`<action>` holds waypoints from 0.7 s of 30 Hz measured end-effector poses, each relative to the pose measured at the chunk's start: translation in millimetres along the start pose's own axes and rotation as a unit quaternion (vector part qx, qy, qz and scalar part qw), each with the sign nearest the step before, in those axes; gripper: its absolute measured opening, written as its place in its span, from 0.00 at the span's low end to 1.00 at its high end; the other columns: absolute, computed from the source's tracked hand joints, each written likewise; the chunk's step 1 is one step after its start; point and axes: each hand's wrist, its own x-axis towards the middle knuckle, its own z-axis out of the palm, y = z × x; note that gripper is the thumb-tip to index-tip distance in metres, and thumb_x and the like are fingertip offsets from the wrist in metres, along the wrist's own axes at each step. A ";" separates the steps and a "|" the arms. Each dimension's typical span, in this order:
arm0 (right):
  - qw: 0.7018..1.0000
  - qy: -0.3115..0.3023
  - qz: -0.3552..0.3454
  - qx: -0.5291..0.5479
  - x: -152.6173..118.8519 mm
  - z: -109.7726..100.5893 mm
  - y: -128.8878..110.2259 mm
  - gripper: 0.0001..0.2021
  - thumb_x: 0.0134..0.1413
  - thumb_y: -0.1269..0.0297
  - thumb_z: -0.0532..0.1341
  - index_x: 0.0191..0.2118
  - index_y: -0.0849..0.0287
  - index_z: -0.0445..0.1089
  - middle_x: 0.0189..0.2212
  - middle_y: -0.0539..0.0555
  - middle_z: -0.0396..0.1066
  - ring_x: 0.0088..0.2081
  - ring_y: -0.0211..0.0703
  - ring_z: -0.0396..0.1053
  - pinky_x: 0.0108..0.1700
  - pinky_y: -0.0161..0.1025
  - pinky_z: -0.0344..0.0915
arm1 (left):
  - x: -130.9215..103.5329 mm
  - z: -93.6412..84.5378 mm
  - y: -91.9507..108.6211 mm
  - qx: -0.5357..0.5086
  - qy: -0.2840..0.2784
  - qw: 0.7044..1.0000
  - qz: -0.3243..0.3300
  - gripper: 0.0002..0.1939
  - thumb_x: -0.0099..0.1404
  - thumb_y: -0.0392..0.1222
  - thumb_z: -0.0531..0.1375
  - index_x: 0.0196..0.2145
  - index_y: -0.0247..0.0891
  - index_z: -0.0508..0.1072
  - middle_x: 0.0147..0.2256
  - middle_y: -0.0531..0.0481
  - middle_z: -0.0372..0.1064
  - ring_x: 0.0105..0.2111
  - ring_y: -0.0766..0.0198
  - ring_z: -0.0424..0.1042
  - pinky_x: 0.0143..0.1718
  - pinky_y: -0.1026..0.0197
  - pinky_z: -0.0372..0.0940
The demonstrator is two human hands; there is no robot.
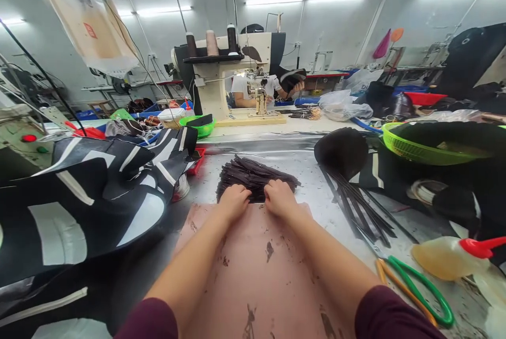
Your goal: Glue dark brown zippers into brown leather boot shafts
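Note:
A thick pile of dark strips lies across the metal work surface, just beyond a stained pink board. My left hand rests at the near left edge of the pile, its fingers curled over the strips. On the near right edge, my right hand has its fingers bent onto the same strips. Both hands look closed on the strips, a small distance apart, though the fingertips are partly hidden.
Black pieces with white patches cover the left side. On the right are scissors, a glue bottle, long dark strips and a green basket. A sewing machine stands ahead; a person sits behind it.

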 end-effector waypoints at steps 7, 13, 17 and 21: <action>0.999 -0.007 0.032 -0.009 -1.6 1.8 2.3 0.08 0.48 0.69 0.57 0.37 0.59 0.66 0.33 0.55 0.71 0.37 0.47 0.63 0.38 0.41 0.50 | 21.0 4.8 8.7 -0.003 0.007 1.000 0.020 0.14 0.56 0.34 0.55 0.42 0.37 0.67 0.40 0.45 0.65 0.41 0.55 0.62 0.40 0.55 0.57; 1.000 0.004 0.017 -0.016 2.2 8.7 1.2 0.07 0.49 0.68 0.57 0.37 0.58 0.66 0.39 0.56 0.68 0.42 0.48 0.61 0.40 0.41 0.50 | 15.9 4.2 4.3 -0.009 0.013 1.000 0.005 0.10 0.56 0.33 0.55 0.37 0.38 0.67 0.38 0.47 0.66 0.42 0.56 0.62 0.42 0.55 0.55; 1.000 -0.007 0.010 -0.009 6.4 15.1 -7.6 0.08 0.51 0.70 0.54 0.38 0.60 0.66 0.35 0.57 0.69 0.39 0.47 0.63 0.39 0.42 0.50 | 12.4 4.5 3.2 -0.015 0.012 1.000 -0.002 0.10 0.56 0.33 0.54 0.37 0.39 0.67 0.40 0.48 0.67 0.44 0.57 0.62 0.43 0.54 0.53; 1.000 -0.012 0.001 0.005 5.6 12.4 -12.7 0.07 0.52 0.70 0.52 0.32 0.60 0.67 0.37 0.58 0.68 0.41 0.49 0.62 0.39 0.42 0.50 | 11.9 4.5 0.8 -0.019 0.001 1.000 0.005 0.12 0.55 0.32 0.54 0.38 0.40 0.67 0.42 0.49 0.67 0.45 0.58 0.62 0.44 0.54 0.53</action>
